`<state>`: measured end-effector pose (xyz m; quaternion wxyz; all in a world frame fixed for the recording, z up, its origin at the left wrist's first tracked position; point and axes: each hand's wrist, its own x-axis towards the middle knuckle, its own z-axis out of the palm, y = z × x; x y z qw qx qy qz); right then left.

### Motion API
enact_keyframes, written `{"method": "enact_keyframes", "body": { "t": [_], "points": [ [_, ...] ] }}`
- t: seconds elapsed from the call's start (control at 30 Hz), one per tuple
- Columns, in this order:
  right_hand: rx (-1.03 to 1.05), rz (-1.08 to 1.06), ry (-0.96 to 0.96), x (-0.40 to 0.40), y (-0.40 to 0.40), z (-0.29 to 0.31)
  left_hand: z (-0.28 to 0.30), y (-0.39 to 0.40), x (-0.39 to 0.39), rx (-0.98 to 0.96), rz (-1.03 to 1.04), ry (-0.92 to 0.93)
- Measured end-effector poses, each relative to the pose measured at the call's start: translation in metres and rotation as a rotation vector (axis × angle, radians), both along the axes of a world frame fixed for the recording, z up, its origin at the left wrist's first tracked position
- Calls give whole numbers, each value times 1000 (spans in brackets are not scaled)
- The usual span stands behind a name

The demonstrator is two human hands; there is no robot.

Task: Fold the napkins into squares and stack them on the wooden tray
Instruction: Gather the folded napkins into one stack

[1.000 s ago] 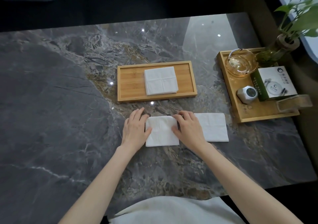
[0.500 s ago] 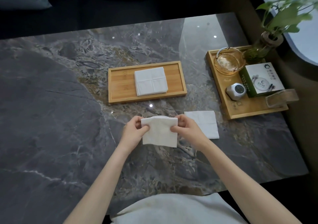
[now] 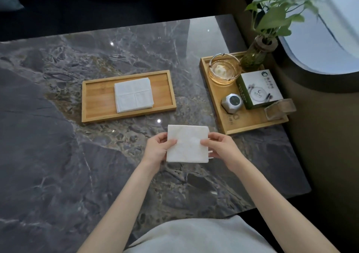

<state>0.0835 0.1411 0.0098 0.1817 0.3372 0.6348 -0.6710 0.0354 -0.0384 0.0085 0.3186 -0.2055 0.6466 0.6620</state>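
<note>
Since a second ago, the folded white paper napkin [image 3: 187, 144] has risen off the dark grey marble table [image 3: 58, 155] and now hangs between both hands. The left hand [image 3: 158, 149] pinches its left edge and the right hand [image 3: 219, 149] pinches its right edge, thumbs on top. The shallow rectangular wooden tray [image 3: 97, 101] lies beyond, to the left, carrying a stack of folded white napkins [image 3: 133, 94]. Keeping the layers pinched flat and lowering it squarely, corners matched, should give a neat stack.
</note>
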Motion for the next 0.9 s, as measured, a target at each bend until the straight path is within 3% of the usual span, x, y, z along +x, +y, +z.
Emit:
{"method": "enact_keyframes", "body": {
  "t": [0.23,0.5,0.77,0.9],
  "points": [
    [297,162,62,-4,10,-18,-15,14,-1,-258,-99,212],
    [439,170,61,-6,10,-22,-23,20,-1,-547,-204,355],
    [512,199,66,-7,8,-22,-23,22,1,-662,-254,444],
    [647,252,55,-7,5,-23,-27,22,1,-736,-299,473]
  ]
}}
